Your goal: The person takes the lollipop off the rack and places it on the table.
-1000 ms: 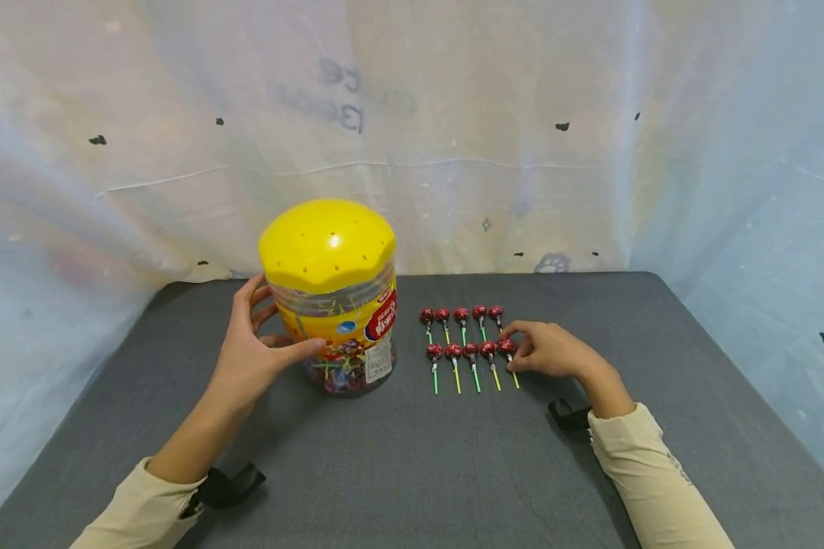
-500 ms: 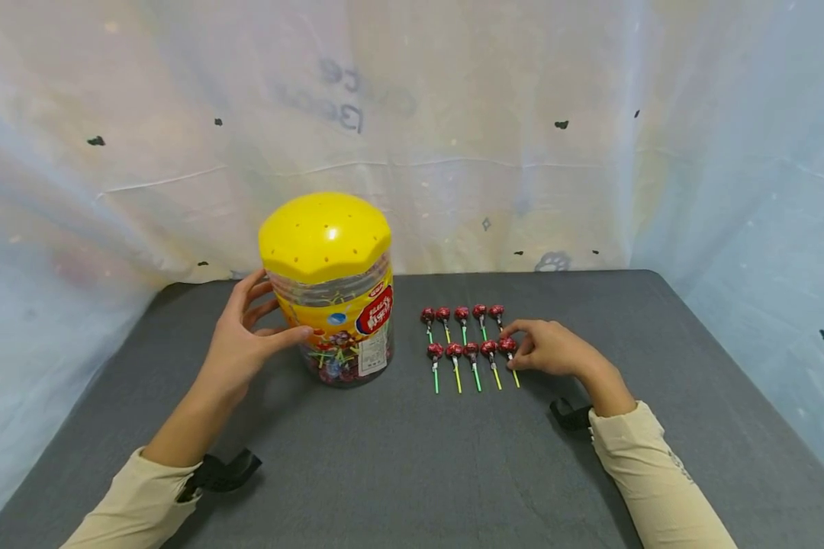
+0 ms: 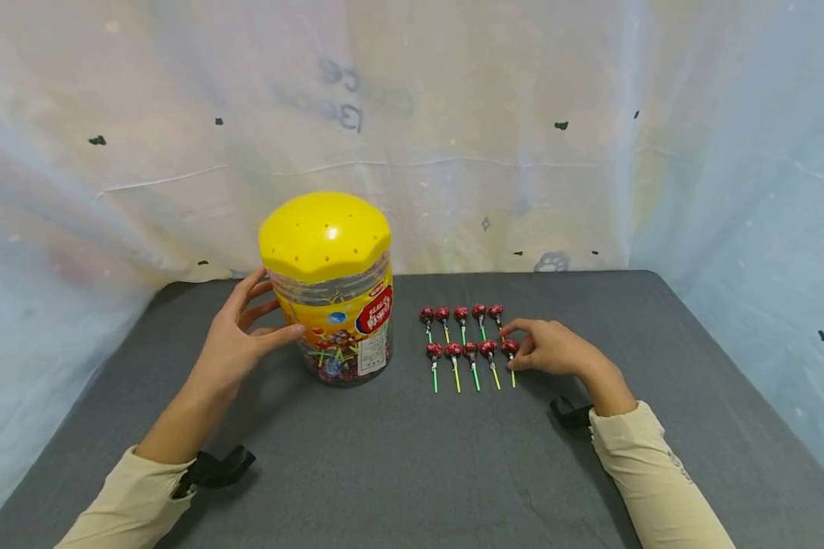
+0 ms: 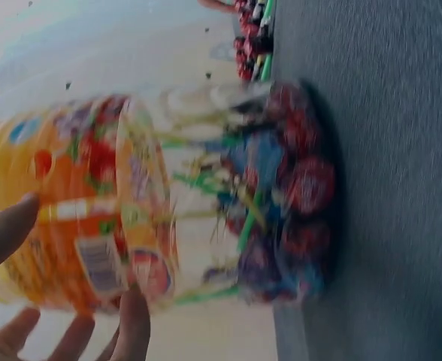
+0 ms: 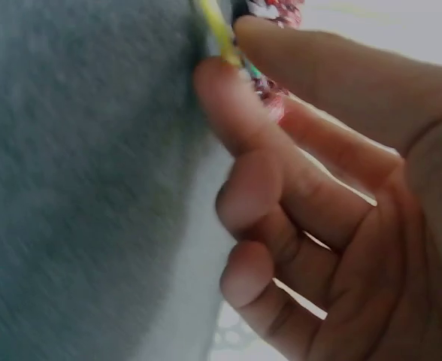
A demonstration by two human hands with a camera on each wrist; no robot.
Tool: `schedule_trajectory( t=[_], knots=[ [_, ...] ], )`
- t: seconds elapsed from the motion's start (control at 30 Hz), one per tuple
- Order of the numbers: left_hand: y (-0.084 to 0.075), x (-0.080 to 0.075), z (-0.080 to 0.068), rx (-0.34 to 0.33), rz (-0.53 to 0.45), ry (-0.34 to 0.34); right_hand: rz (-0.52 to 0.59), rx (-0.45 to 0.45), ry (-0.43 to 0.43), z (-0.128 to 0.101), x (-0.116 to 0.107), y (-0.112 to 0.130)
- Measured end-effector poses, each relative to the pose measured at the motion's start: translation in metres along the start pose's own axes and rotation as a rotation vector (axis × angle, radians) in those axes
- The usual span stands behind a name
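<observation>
A large clear jar [image 3: 343,324] with a domed yellow lid [image 3: 326,236] stands upright on the table, with wrapped lollipops visible through its wall. My left hand [image 3: 233,347] is at the jar's left side, thumb toward the front and fingers spread behind; the left wrist view shows the spread fingertips close by the label [image 4: 93,226]. To the right, red-wrapped lollipops lie in two rows, a back row [image 3: 461,314] and a front row [image 3: 471,351]. My right hand [image 3: 556,349] pinches the rightmost front lollipop [image 3: 510,347], whose yellow stick [image 5: 218,30] shows at the fingertips in the right wrist view.
A dark grey cloth covers the table [image 3: 412,473]. Pale, translucent sheeting [image 3: 453,137] hangs behind it and at both sides. A black strap [image 3: 223,467] hangs from the left wrist, another strap [image 3: 568,414] from the right.
The jar has settled back a little from a slight tilt and turned slightly. My left hand has eased left, its thumb drawing off the label. The rightmost front lollipop has straightened a little.
</observation>
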State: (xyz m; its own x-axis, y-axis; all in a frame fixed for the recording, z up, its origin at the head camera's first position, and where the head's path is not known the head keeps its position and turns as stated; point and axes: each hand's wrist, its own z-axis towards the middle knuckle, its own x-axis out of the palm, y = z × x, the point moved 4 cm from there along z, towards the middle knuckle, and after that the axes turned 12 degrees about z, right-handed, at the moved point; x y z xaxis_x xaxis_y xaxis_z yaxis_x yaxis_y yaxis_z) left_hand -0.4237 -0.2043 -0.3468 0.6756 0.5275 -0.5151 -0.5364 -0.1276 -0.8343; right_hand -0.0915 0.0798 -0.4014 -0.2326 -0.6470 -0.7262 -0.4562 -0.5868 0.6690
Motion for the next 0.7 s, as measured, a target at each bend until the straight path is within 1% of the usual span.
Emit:
schedule_trajectory(
  t=[0.1,0.2,0.27,0.37,0.47,0.53,0.6,0.7],
  knots=[
    [0.007,-0.007,0.001,0.039,0.027,0.015,-0.032,-0.002,-0.018,-0.003,-0.004,0.003],
    [0.015,-0.012,0.002,0.061,0.084,0.010,-0.061,-0.002,-0.060,-0.005,-0.009,0.006],
    [0.020,-0.014,0.003,0.047,0.131,0.012,-0.072,-0.001,-0.075,-0.004,-0.009,0.005],
    [0.028,-0.015,0.004,0.012,0.192,0.018,-0.074,0.001,-0.066,0.001,-0.005,0.003],
    [0.038,-0.017,0.005,-0.018,0.247,0.016,-0.068,-0.018,-0.054,0.006,0.002,0.002],
    [0.045,-0.019,0.006,-0.032,0.283,0.017,-0.075,-0.029,-0.061,0.009,0.004,0.002],
    [0.052,-0.021,0.006,-0.035,0.335,0.029,-0.082,-0.044,-0.065,0.009,0.004,0.002],
    [0.060,-0.023,0.008,-0.023,0.452,0.049,-0.086,-0.042,-0.065,0.008,0.003,0.001]
  ],
)
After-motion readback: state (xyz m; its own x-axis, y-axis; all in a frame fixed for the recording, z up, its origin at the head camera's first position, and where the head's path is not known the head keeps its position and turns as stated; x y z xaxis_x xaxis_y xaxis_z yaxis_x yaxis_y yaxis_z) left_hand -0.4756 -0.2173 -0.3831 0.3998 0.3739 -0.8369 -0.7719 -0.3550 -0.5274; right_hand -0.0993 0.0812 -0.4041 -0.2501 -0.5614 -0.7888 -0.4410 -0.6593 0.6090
